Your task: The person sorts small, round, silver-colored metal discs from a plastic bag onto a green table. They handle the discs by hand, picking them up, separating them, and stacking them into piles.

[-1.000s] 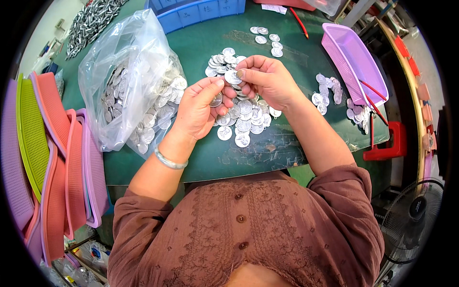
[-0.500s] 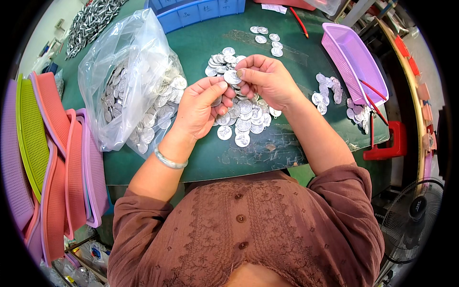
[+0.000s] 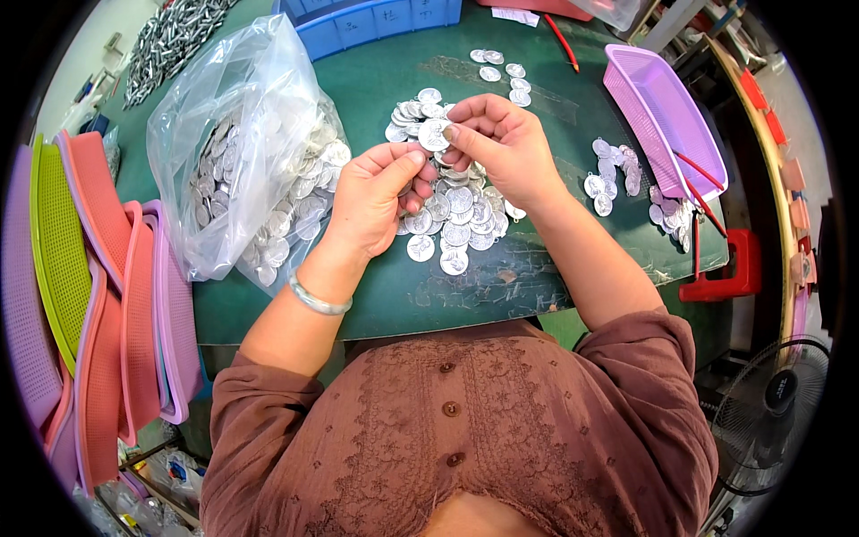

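Between the thumb and fingers of my right hand (image 3: 508, 150) is a round silver medal (image 3: 434, 135), its flat face turned up. My left hand (image 3: 378, 195) is closed close beside it, thumb tip near the medal's lower edge. A little silver shows inside the left hand's curled fingers; how many pieces it holds is hidden. Beneath both hands lies a loose pile of silver medals (image 3: 458, 217), several with small loops. More medals spill from a clear plastic bag (image 3: 255, 98) at the left.
On the green table (image 3: 376, 304), small medal groups lie at right (image 3: 612, 170) and far side (image 3: 518, 85). A purple basket (image 3: 658, 107), blue bin (image 3: 376, 34) and red pen (image 3: 562, 42) surround the work. Stacked baskets (image 3: 98, 295) stand left; a fan (image 3: 778, 394) stands right.
My right hand has shifted slightly up and right, its fingers a little more spread around the medal, whose face shows more fully. My left hand stays nearly in place.
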Demonstrator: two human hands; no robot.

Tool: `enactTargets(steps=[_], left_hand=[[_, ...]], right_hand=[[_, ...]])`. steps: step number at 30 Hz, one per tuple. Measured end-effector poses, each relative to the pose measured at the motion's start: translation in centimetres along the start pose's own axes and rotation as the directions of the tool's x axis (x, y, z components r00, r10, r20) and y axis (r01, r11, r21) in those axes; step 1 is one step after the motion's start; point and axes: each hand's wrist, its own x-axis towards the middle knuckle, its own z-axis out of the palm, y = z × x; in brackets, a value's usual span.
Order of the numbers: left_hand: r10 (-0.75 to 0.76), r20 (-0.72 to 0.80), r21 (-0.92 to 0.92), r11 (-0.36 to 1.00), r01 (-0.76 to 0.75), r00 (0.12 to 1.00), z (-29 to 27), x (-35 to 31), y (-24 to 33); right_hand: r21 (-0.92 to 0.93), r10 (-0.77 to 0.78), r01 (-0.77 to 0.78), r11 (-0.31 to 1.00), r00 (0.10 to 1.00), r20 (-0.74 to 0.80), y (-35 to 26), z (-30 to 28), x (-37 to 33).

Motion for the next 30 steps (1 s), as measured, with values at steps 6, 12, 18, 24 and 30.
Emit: enactTargets(steps=[6, 12, 18, 24, 30], left_hand=[[0.023, -0.006, 0.027, 0.999, -0.023, 1.000, 0.09, -0.05, 0.08], [0.047, -0.008, 0.051, 0.998, -0.047, 0.999, 0.08, -0.03, 0.06], [0.076, -0.029, 0.137, 0.988, -0.071, 0.997, 0.08, -0.04, 0.14], [0.086, -0.024, 0.120, 0.989, -0.083, 0.996, -0.06, 0.07, -0.01], [0.075, -0.036, 0.132, 0.989, -0.069, 0.997, 0.05, 0.00, 0.09]], right_hand=[[-0.021, -0.020, 0.020, 1.000, 1.000, -0.002, 0.04, 0.14, -0.06], [-0.029, -0.035, 0.035, 0.999, 0.999, 0.009, 0.05, 0.26, -0.14], [-0.045, -0.035, 0.035, 0.998, 0.999, 0.008, 0.04, 0.33, -0.19], [-0.048, -0.034, 0.035, 0.998, 0.999, 0.022, 0.04, 0.34, -0.21], [-0.067, -0.041, 0.043, 0.997, 0.999, 0.023, 0.07, 0.36, -0.22]])
